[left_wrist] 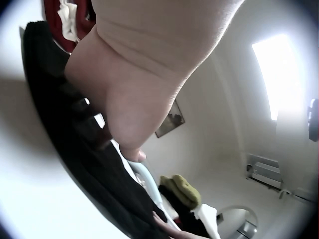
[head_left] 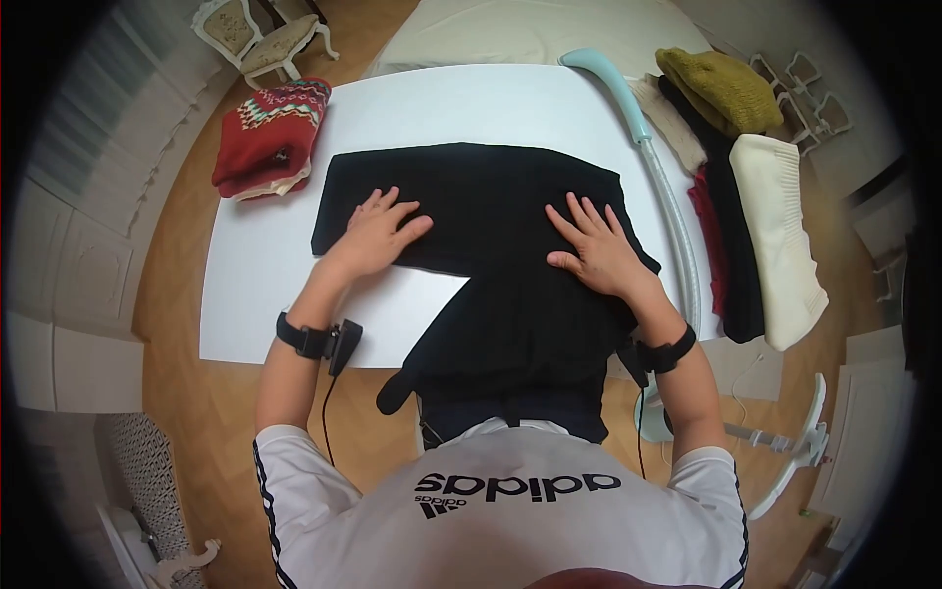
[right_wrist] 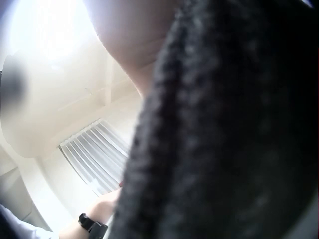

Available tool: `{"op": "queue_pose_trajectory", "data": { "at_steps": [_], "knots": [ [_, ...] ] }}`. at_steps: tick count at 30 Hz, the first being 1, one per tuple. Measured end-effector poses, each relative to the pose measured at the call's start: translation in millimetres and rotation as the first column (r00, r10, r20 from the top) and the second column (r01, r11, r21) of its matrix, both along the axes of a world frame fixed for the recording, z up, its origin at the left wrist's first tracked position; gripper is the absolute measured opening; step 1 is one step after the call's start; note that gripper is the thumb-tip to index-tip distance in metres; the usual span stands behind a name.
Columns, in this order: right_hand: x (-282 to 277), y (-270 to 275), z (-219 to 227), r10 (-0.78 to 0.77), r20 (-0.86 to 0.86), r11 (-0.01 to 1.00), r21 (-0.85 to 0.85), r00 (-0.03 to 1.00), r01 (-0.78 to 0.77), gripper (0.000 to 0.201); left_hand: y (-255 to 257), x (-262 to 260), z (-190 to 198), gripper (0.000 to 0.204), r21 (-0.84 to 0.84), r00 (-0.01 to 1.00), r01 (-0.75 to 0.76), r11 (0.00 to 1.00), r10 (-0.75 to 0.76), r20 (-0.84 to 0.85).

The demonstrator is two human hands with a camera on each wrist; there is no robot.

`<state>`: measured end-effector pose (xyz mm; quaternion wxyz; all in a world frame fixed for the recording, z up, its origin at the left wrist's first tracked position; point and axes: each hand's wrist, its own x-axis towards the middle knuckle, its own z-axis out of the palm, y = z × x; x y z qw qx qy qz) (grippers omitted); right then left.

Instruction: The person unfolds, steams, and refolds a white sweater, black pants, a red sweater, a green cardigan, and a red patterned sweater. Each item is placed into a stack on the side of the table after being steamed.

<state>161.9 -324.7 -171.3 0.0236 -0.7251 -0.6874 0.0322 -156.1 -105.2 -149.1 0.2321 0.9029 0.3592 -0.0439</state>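
A black garment lies across the white table, one part stretching left and another hanging over the near edge. The left hand rests on its left part with fingers spread. On the upper right part lies the right hand, palm down, fingers spread and straight. In the left wrist view the left hand is above the black cloth. Dark ribbed cloth fills much of the right wrist view and hides the right hand's fingers.
A folded red patterned knit lies at the table's left corner. A steamer's pale blue head and hose run along the right side. Beyond are an olive knit, a cream knit and other clothes. The white table shows at left.
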Motion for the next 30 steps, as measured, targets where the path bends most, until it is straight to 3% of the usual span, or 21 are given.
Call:
{"op": "queue_pose_trajectory", "data": {
  "at_steps": [2, 4, 7, 10, 14, 17, 18, 20, 22, 24, 26, 27, 28, 30],
  "knots": [
    [4.0, 9.5, 0.8, -0.020, 0.002, 0.999, -0.028, 1.000, 0.020, 0.080, -31.5, 9.2, 7.8, 0.083, 0.108, 0.993, 0.083, 0.991, -0.091, 0.074],
    [9.7, 20.7, 1.8, -0.027, -0.009, 0.998, -0.053, 1.000, 0.027, 0.079, -61.8, 14.0, 9.5, 0.103, 0.054, 0.984, 0.176, 0.983, -0.176, -0.010],
    [17.8, 39.9, 5.8, -0.039, -0.040, 0.997, -0.068, 0.998, 0.036, 0.076, -85.3, 7.6, 14.7, 0.106, 0.147, 0.965, 0.254, 0.956, -0.241, -0.101],
    [32.3, 56.8, 6.2, -0.030, -0.123, 0.998, -0.055, 0.992, 0.024, 0.075, -98.1, 0.4, 17.4, 0.103, 0.177, 0.969, 0.230, 0.957, -0.208, -0.136],
    [45.7, 68.6, 9.9, 0.002, -0.253, 0.999, -0.046, 0.967, -0.014, 0.080, -164.9, -24.3, 6.2, 0.071, 0.394, 0.989, 0.111, 0.912, -0.140, 0.044],
    [52.4, 72.9, 9.1, 0.010, -0.271, 0.998, -0.057, 0.963, -0.027, 0.082, -184.1, -42.6, 1.3, 0.031, 0.337, 0.964, -0.056, 0.940, -0.037, 0.264],
    [56.3, 76.1, 7.6, 0.045, -0.273, 0.998, -0.038, 0.961, -0.057, 0.083, -176.4, -49.0, 4.6, 0.031, 0.338, 0.965, -0.037, 0.940, -0.055, 0.258],
    [57.5, 72.9, 3.8, 0.069, -0.271, 0.997, -0.025, 0.960, -0.079, 0.083, -157.1, -62.3, 12.4, 0.021, 0.151, 0.951, -0.205, 0.967, 0.161, 0.263],
    [55.5, 73.4, 4.5, 0.073, -0.281, 0.997, -0.009, 0.957, -0.079, 0.082, -125.7, -68.4, 29.9, 0.023, -0.086, 0.851, -0.349, 0.933, 0.354, 0.387],
    [49.9, 71.1, 2.7, 0.063, -0.230, 0.998, -0.005, 0.971, -0.066, 0.080, -88.2, -68.6, 42.1, 0.027, -0.003, 0.857, -0.381, 0.925, 0.354, 0.375],
    [42.0, 69.2, -1.1, 0.001, -0.175, 1.000, 0.009, 0.985, 0.001, 0.076, -54.0, -64.0, 34.6, 0.027, 0.193, 0.876, -0.378, 0.905, 0.283, 0.391],
    [37.0, 67.7, -1.8, -0.027, -0.140, 1.000, 0.012, 0.990, 0.029, 0.074, -40.5, -60.4, 31.5, 0.023, 0.319, 0.930, -0.361, 0.876, 0.313, 0.193],
    [33.3, 66.6, -2.0, -0.031, -0.140, 0.999, 0.013, 0.990, 0.033, 0.074, -41.2, -56.7, 23.6, 0.023, 0.321, 0.931, -0.358, 0.877, 0.309, 0.194],
    [28.6, 62.6, -3.7, -0.102, -0.118, 0.995, -0.009, 0.988, 0.101, 0.076, -50.7, -45.2, 7.8, 0.030, 0.716, 0.974, -0.224, 0.661, 0.185, 0.135]
  ]
}}
